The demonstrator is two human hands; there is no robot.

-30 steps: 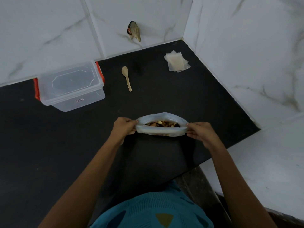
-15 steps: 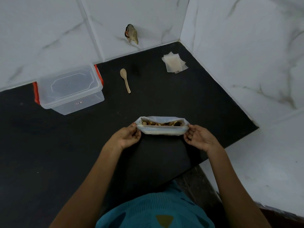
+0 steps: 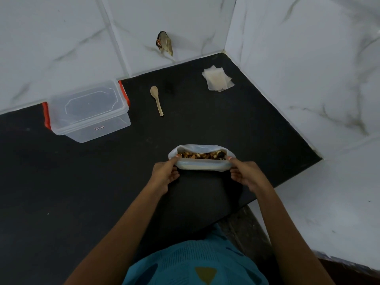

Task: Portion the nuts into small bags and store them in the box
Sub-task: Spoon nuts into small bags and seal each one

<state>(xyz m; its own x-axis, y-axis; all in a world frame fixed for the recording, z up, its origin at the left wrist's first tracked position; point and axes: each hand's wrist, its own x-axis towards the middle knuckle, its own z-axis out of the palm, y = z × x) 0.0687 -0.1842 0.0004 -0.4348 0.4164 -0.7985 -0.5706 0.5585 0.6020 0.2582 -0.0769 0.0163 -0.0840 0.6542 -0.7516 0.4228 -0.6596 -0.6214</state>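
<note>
- Nearest to us is a teal garment [image 3: 195, 262] at the bottom edge. Two bare forearms reach away from it over the black counter [image 3: 82, 182], drawing closer together as they go.
- The left hand [image 3: 165, 174] has its fingers curled, and we see it pinching the left end of the bag [image 3: 200, 164] at its folded-down rim.
- The right hand [image 3: 245, 174] mirrors it, fingers curled, pinching the right end of the same rim.
- The bag stands on the counter between the two hands. Its mouth is held open, and we can see the nuts [image 3: 202, 155] inside.
- Farther off to the left, the clear box [image 3: 88, 112] sits against the far wall with its lid on and a red clasp at each end.
- Right of the box lies a wooden spoon [image 3: 156, 99], bowl end far.
- At the far right, near the corner, lies a stack of small bags [image 3: 218, 80], well apart from the hands.
</note>
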